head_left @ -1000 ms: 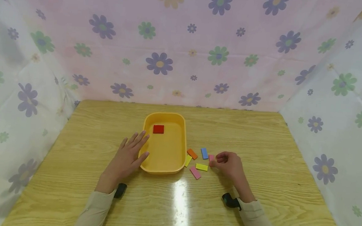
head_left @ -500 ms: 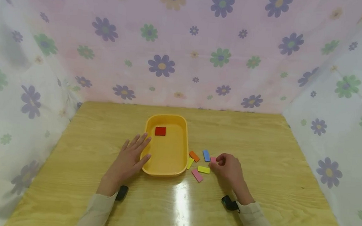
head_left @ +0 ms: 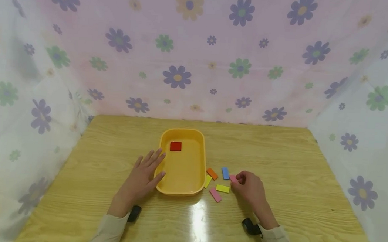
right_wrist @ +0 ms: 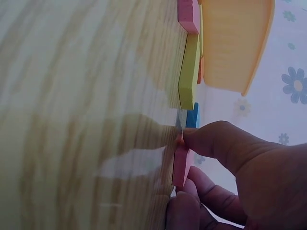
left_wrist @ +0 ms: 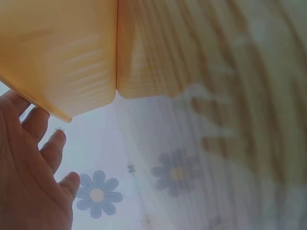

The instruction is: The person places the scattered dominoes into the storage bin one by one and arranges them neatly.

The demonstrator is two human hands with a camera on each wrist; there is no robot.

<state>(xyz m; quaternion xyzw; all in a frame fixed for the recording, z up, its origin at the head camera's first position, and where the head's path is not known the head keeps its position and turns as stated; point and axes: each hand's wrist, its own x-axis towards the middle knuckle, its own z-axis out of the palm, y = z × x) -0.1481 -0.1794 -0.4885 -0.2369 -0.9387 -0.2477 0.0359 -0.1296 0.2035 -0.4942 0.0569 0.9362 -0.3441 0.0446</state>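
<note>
A person's left hand lies with fingers spread and extended at the left rim of a yellow tray, which holds a red piece near its far left corner. To the tray's right, on the wooden table, the right hand pinches a pink block between thumb and fingers; whether it is fully clear of the tabletop is hard to tell. Nearby lie a blue block, an orange block, two yellow blocks and a second pink block.
</note>
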